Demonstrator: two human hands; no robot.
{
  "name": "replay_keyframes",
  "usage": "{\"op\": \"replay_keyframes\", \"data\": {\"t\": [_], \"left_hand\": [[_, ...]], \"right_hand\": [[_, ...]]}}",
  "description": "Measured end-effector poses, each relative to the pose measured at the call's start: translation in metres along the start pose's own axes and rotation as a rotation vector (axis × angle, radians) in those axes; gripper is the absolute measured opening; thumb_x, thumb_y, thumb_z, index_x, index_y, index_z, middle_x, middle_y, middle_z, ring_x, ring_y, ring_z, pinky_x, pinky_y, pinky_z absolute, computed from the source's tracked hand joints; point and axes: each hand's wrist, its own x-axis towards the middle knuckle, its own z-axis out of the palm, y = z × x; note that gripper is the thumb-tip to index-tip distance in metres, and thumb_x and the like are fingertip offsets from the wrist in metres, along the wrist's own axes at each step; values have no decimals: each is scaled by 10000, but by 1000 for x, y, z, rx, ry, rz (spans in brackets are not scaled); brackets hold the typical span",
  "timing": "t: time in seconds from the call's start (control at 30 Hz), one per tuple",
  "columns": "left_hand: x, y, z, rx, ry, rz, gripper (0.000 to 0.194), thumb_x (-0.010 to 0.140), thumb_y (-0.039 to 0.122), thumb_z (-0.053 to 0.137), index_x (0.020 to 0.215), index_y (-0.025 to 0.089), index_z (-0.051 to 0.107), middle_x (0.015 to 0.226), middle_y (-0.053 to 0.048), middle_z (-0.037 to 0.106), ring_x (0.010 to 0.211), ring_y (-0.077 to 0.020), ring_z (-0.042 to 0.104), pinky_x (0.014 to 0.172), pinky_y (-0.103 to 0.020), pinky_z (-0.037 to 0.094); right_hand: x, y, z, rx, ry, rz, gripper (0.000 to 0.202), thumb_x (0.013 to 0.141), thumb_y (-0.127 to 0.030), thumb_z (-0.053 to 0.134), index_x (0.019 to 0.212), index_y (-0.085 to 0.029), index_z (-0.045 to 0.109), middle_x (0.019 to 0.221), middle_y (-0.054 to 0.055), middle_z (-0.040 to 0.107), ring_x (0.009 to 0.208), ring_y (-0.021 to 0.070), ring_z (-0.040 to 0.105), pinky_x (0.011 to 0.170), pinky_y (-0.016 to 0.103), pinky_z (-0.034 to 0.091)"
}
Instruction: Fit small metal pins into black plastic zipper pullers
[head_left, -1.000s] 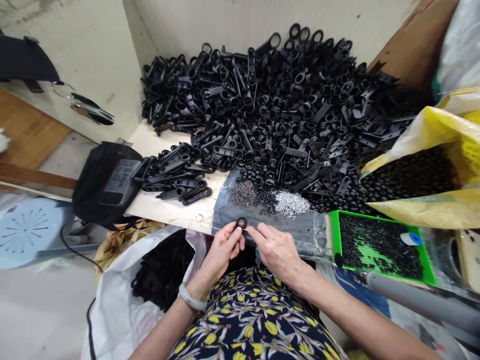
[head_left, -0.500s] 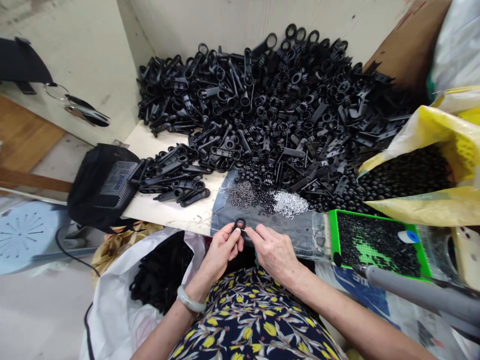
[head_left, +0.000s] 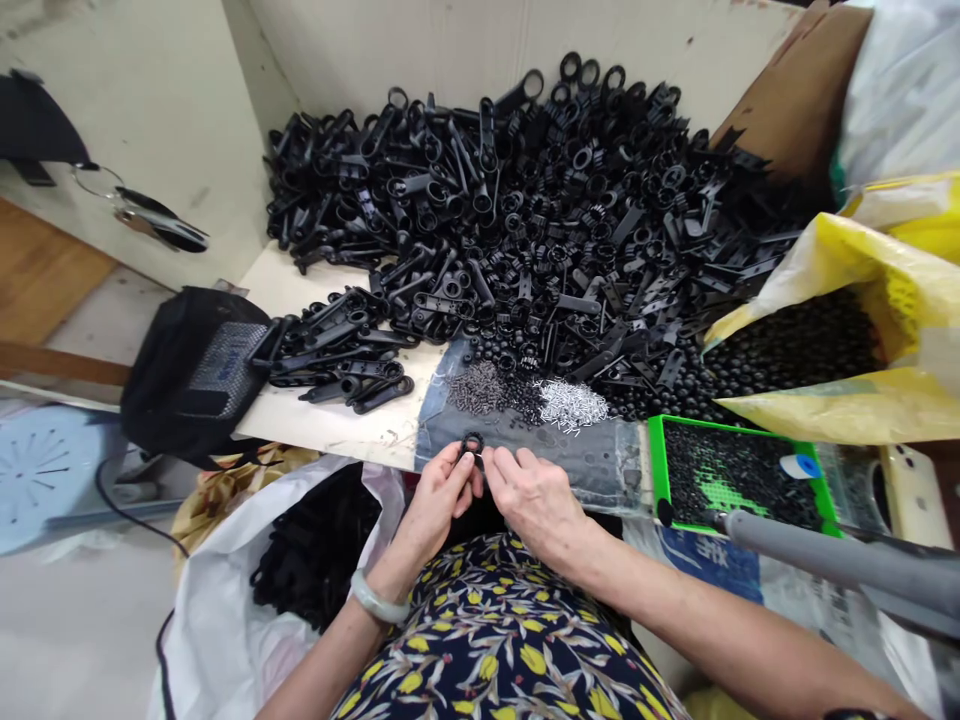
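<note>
My left hand (head_left: 444,488) pinches a black ring-shaped part (head_left: 472,442) over the front edge of the table. Right beside it, my right hand (head_left: 534,500) has its fingers curled together, the fingertips close to the part; anything between them is too small to tell. Past my hands a dark cloth mat (head_left: 525,440) bears a heap of silvery pins (head_left: 574,404) and a heap of brownish-grey small pieces (head_left: 478,388). A large pile of black plastic parts (head_left: 510,200) rises behind.
A green tray (head_left: 658,470) with small black pieces sits at the right, near an open yellow bag (head_left: 840,405) of black balls. A black pouch (head_left: 187,370) lies left. Below it stands a white sack (head_left: 217,600). A grey bar (head_left: 817,555) crosses the lower right.
The whole view has shifted slightly, so most things sit further left. My right fingers are more bunched beside the ring part; my left hand keeps its hold.
</note>
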Motion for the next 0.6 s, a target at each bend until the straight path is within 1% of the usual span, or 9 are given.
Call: {"op": "replay_keyframes", "data": {"t": [0.1,0.23,0.37,0.47,0.6], "left_hand": [[-1,1,0,-15,-6,-3,405,925,476,684,1135,139,603,629,48,572,423,-24,312,413,-155,181],[-1,1,1,-2,15,-6,441,912,498,692,1151,137,608,617,50,567,417,-27,297,411,-164,167],[0,-1,2,7,28,-9,458,907,519,691,1149,140,607,603,57,555,416,-28,283,411,-169,159],[0,-1,3,14,30,-13,460,901,524,695,1144,143,611,597,59,552,415,-30,283,408,-170,158],[0,0,4,-11,26,-12,443,898,518,701,1132,151,615,605,58,548,424,-36,288,404,-168,170]], "right_hand": [[0,0,1,-10,-2,15,192,975,-95,563,1150,-126,634,964,90,662,817,208,601,604,298,497],[1,2,2,-1,-4,34,201,980,-101,570,1165,-130,643,949,74,667,807,203,613,600,299,493],[0,6,0,44,-15,82,253,987,-119,587,1235,-140,629,958,64,682,822,195,626,617,294,496],[-1,8,-1,66,1,96,314,1003,-133,573,1316,-142,595,993,68,689,863,195,627,644,297,504],[-1,7,0,92,33,81,312,1018,-156,560,1328,-140,601,995,65,691,868,199,621,658,312,505]]}}
